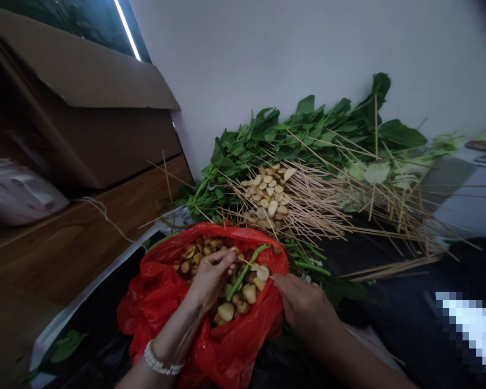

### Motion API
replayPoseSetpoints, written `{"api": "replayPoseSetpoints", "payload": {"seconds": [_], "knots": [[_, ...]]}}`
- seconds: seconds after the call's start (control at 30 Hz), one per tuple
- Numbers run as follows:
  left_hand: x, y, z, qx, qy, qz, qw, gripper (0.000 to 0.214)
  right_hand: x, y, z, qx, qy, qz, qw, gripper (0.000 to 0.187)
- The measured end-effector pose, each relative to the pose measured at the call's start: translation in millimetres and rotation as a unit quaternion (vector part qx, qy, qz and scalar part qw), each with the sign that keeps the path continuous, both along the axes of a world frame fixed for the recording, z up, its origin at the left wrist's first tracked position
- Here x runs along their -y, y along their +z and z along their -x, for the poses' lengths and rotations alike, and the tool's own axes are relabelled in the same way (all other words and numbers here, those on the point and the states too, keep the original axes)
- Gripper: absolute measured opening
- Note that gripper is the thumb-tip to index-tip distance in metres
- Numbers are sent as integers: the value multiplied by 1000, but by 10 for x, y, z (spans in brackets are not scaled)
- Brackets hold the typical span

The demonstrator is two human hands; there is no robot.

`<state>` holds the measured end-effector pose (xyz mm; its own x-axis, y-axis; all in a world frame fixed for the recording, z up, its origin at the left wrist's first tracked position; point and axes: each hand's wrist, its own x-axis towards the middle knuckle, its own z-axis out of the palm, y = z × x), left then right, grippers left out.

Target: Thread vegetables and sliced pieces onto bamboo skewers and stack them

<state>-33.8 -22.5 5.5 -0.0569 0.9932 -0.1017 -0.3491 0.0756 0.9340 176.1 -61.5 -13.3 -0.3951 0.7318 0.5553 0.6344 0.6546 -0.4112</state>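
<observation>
A thin bamboo skewer (249,263) spans the gap between my hands, with a pale potato slice (262,273) on it near the right end. My left hand (210,278) pinches the skewer's left end between thumb and fingers. At the other end, my right hand (305,302) is closed round the skewer, its fingers partly turned from view. Both hands are over a red plastic bag (162,297), which lies open with potato pieces (225,312) inside. A green stem (243,278) lies across the potatoes, behind the skewer.
Behind the bag lie skewered potato slices (267,189), leafy greens (251,140) and many bare bamboo sticks (409,216). Pale lettuce-like leaves (376,173) are at the right. A cardboard box (105,135) and a whitish plastic bag (20,192) stand on the left. Black plastic (93,308) covers the surface.
</observation>
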Motion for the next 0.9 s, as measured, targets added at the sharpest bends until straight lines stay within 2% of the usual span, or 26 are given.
{"api": "replayPoseSetpoints", "payload": {"seconds": [0.07, 0.1, 0.17, 0.27, 0.33, 0.37, 0.43, 0.5, 0.57, 0.63, 0.7, 0.77, 0.83, 0.9], "knots": [[1, -5, 7, 2, 0, -1, 1000, 28, 9, -74, -5, 43, -17, -79, 996, 35], [1, -8, 11, 1, -1, 0, 1000, 28, 8, -88, -2, 50, -16, -83, 995, 36], [3, -12, 16, -2, -3, 1, 1000, 28, -1, -61, 13, 18, 0, -16, 1000, 35], [9, -10, 8, -10, -6, 1, 1000, 28, -24, 53, 41, -58, 29, 149, 987, 30], [11, -7, -3, -15, -4, 1, 1000, 28, -30, 100, 46, -64, 31, 171, 983, 30], [11, -7, -8, -16, -1, 1, 1000, 28, -28, 102, 42, -50, 28, 142, 988, 30], [9, -10, -12, -13, 3, 4, 1000, 28, -19, 66, 23, 3, 8, 15, 1000, 32], [6, -16, -10, -7, 7, 8, 1000, 29, -8, 8, 3, 72, -13, -122, 990, 35], [6, -19, -6, -2, 8, 11, 1000, 29, -3, -31, -3, 108, -26, -184, 977, 37], [12, -21, -8, -3, 8, 10, 1000, 29, -8, -23, 13, 80, -19, -128, 988, 36], [25, -24, -21, -13, -3, 7, 1000, 28, -20, 24, 42, 7, 4, 11, 1000, 33], [39, -30, -42, -25, -20, 7, 999, 27, -34, 79, 69, -57, 30, 140, 988, 30], [47, -42, -63, -33, -33, 8, 999, 27, -41, 106, 79, -82, 41, 173, 981, 29], [46, -57, -74, -34, -34, 9, 999, 27, -35, 92, 68, -61, 33, 111, 991, 28]]}}
